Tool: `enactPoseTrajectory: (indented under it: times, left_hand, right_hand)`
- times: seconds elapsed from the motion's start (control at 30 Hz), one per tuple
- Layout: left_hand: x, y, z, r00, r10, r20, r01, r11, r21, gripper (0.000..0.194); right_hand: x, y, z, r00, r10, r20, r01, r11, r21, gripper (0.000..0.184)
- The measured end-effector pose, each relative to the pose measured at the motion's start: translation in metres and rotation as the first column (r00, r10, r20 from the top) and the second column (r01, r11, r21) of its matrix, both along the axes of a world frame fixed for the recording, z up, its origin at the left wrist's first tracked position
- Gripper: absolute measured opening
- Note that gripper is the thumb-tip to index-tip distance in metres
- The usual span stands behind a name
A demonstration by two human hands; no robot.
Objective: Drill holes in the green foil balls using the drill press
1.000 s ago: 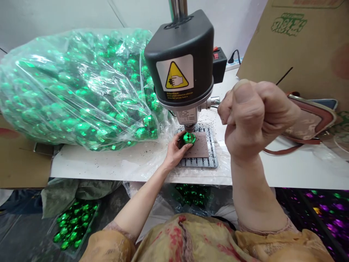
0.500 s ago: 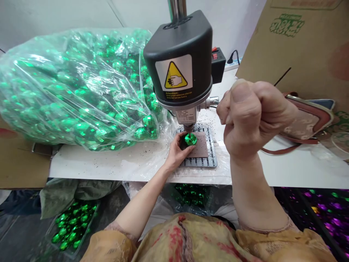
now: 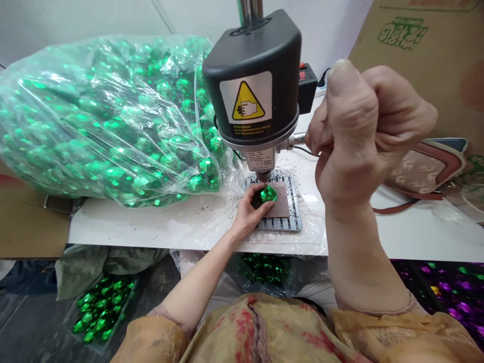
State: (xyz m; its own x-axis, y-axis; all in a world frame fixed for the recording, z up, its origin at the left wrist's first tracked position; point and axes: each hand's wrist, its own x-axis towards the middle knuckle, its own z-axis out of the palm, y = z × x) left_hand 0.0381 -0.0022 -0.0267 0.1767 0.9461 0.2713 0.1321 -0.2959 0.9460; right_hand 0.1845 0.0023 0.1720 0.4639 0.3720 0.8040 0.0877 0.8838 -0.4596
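Fingers and thumb of the left hand (image 3: pixel 247 214) are clamped on a faceted, shiny green ball (image 3: pixel 269 193), located over the flat brown pad (image 3: pixel 282 207) and below the black-housed drill press (image 3: pixel 251 60). The right hand (image 3: pixel 355 141) is closed in a fist around the silver metal lever (image 3: pixel 298 138). A grey slotted metal base plate (image 3: pixel 296 214) supports the pad.

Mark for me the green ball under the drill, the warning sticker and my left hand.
Green ball (image 3: pixel 269 194), head view: its faceted surface.
Warning sticker (image 3: pixel 246 99), head view: the yellow triangle.
Left hand (image 3: pixel 247 210), head view: its back, near the thumb base.
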Motion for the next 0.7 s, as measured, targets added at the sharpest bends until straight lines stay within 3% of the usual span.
enactPoseTrajectory:
  times: [0.2,0.53,0.7]
  left_hand:
    - [0.000,-0.001,-0.001,0.999,0.031,0.025,-0.030,0.999,-0.016,0.056]
    - [0.000,0.000,-0.003,0.999,0.005,0.045,-0.004,1.000,-0.016,0.054]
    - [0.000,0.001,-0.005,0.999,0.008,0.051,-0.007,1.000,-0.019,0.056]
  right_hand:
    - [0.002,-0.011,-0.012,0.999,-0.016,0.032,0.017,0.999,-0.044,0.052]
    - [0.003,-0.001,-0.041,1.000,0.002,-0.001,-0.002,0.997,0.083,0.062]
    - [0.004,0.000,-0.049,1.000,0.000,0.008,-0.001,0.985,0.173,0.055]
